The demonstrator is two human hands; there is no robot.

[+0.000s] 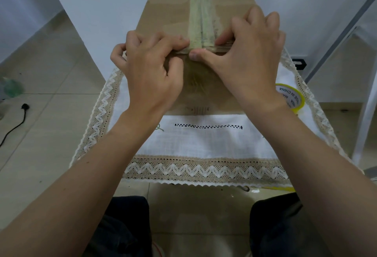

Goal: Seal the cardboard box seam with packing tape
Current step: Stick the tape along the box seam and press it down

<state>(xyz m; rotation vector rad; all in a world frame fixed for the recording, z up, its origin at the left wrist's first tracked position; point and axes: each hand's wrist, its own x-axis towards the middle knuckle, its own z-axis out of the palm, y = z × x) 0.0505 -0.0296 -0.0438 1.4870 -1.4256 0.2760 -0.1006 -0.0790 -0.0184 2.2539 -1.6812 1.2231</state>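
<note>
Pressing down at the near top edge of the brown cardboard box (173, 18), both thumbs and curled fingertips pinch and flatten the end of the pale yellowish packing tape strip (201, 22) where it folds over the edge. The left hand (151, 69) bears on the corner with knuckles bent; the right hand (251, 56) spreads wider, its thumb on the fold. Neither hand grips anything loose. The strip already covers the central seam along the top, apparently to the far end. What seems left is smoothing the tail down the front face. The yellow tape roll (291, 97) lies beside the box on the white lace-trimmed cloth (204, 142).
</note>
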